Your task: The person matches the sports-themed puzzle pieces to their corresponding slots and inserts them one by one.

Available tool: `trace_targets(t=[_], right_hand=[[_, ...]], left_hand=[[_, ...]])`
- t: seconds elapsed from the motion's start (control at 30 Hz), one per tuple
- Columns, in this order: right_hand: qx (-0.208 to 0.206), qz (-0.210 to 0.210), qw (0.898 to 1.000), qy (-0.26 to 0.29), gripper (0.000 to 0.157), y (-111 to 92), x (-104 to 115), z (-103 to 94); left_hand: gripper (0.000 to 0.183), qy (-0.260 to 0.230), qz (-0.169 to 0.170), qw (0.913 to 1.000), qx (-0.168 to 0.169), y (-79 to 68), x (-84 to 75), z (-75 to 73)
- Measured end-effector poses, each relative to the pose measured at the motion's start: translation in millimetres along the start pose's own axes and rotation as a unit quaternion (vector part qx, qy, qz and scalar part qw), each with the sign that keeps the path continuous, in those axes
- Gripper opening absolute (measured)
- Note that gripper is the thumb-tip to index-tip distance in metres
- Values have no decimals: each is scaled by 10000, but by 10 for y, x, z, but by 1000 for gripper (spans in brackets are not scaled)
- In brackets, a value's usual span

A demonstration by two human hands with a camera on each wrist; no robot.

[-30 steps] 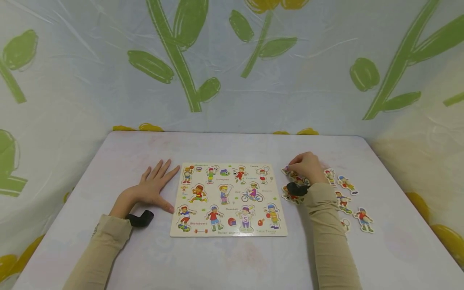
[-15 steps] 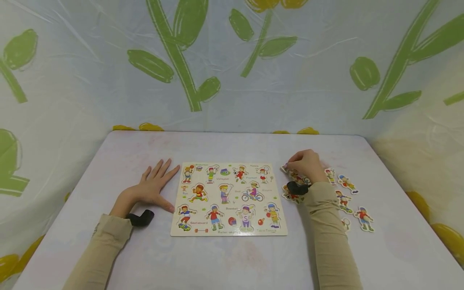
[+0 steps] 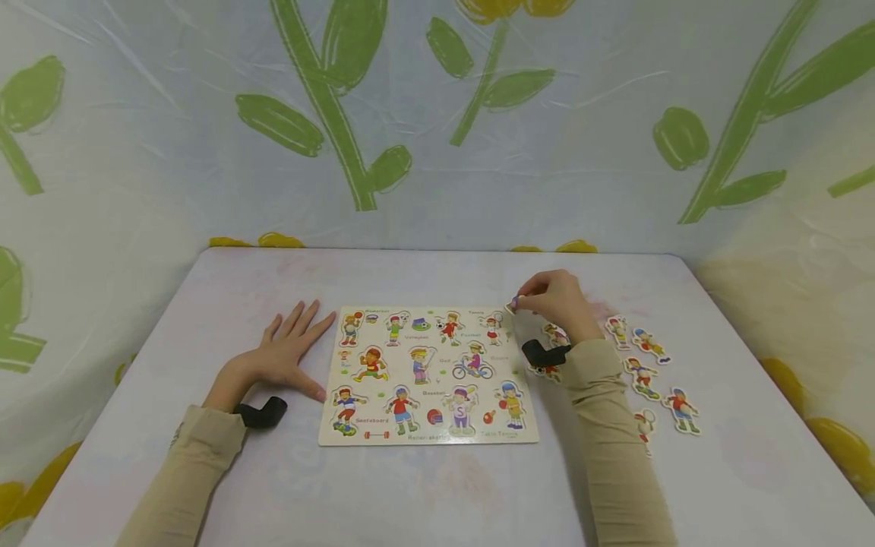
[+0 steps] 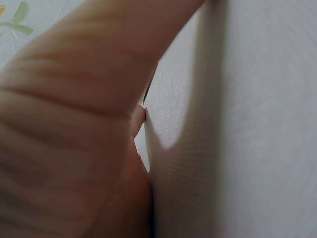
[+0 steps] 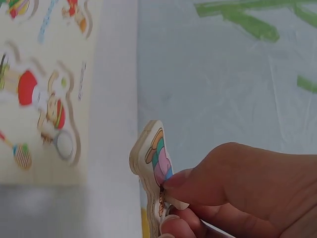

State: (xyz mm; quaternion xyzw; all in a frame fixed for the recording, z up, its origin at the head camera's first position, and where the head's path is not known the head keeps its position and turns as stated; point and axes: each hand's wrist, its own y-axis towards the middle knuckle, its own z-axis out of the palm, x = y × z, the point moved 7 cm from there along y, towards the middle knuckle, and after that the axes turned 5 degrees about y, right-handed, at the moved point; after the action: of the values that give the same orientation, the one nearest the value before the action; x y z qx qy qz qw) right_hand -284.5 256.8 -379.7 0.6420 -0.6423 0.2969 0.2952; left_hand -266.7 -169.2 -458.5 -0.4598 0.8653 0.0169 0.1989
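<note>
"Puzzle piece [image 5: 153,153] is showing pink, green and blue paint! Where is it hanging right now?"

"It's hanging close to the far right corner of the puzzle board [image 3: 399,370]. The right hand [image 3: 557,300] is pinching it between thumb and fingers, and it's tipping up on its side. I can't tell how high it's floating."

"What is the board doing?"

"It's lying flat on the white and pinkish table [image 3: 437,494]. Painted kids [image 3: 372,365] are playing all over it. One is running, one is riding a bike [image 3: 475,370], and one is holding a tennis racket [image 5: 64,145]."

"Is the left hand [image 3: 283,357] holding anything?"

"No, it's holding nothing. Its fingers are spreading out wide and straight, just left of the board. Its thumb is touching the board's left edge, or nearly touching; I can't tell which."

"What's the person wearing?"

"Tan sleeves [image 3: 184,471], and a black thing [image 3: 263,412] is sticking out at each wrist."

"Who's lying over on the right?"

"Loose pieces [image 3: 641,377] are lying there, shaped like little kids. One is standing on a skateboard. The right sleeve is covering bits of some others."

"And way at the back?"

"Past the table's far edge, a pale sheet [image 3: 581,175] is going up. Big green leaves [image 3: 279,125] are spreading over it, and yellow flowers [image 3: 488,7] are peeking in at the top."
</note>
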Motion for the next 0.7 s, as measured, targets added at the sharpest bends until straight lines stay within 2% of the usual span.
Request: trace_targets(t=[0.23, 0.5, 0.7], right_hand=[[93, -213, 9997, -73, 12, 14, 163, 170], [308, -444, 9985, -95, 8, 14, 297, 361], [617, -509, 9968, 10, 8, 5, 393, 575]], left_hand=[[136, 69, -124, 9998, 127, 5, 2, -6], [136, 78, -103, 9998, 118, 7, -10, -17], [136, 46, -72, 9999, 99, 0, 11, 6]])
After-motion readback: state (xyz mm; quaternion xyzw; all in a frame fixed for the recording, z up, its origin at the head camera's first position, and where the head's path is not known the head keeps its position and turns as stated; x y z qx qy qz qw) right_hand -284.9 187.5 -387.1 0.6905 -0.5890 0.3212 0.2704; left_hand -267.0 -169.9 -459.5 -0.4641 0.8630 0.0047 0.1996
